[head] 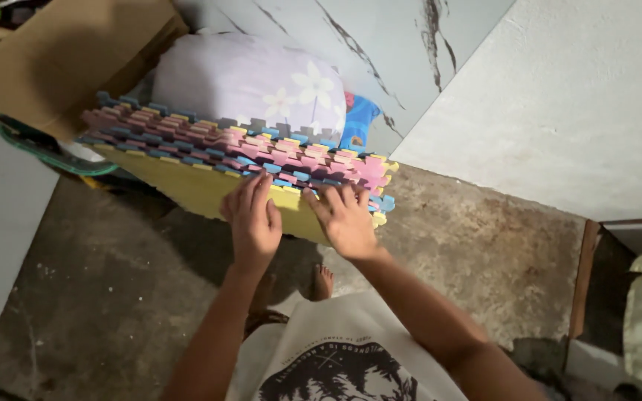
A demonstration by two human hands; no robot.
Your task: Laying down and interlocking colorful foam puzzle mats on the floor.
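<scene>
Foam mats (209, 141): stacked puzzle-edged tiles, pink, blue, yellow, standing on edge against a floral pillow (250, 82)
Cardboard box (53, 52): behind, left of the stack
Left hand (253, 219): fingers spread flat on the yellow front mat, gripping nothing
Right hand (345, 215): fingers spread, pressing the stack's edge

Blue item (358, 119) mostly hidden behind floral cushion (250, 82), foam mats (261, 152).

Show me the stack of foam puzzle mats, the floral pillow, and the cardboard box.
Stack of multicoloured foam puzzle mats (261, 152), head view, on the toothed top edges.
Pale purple floral pillow (247, 82), head view, on its middle.
Brown cardboard box (68, 52), head view, on its flat side.
</scene>
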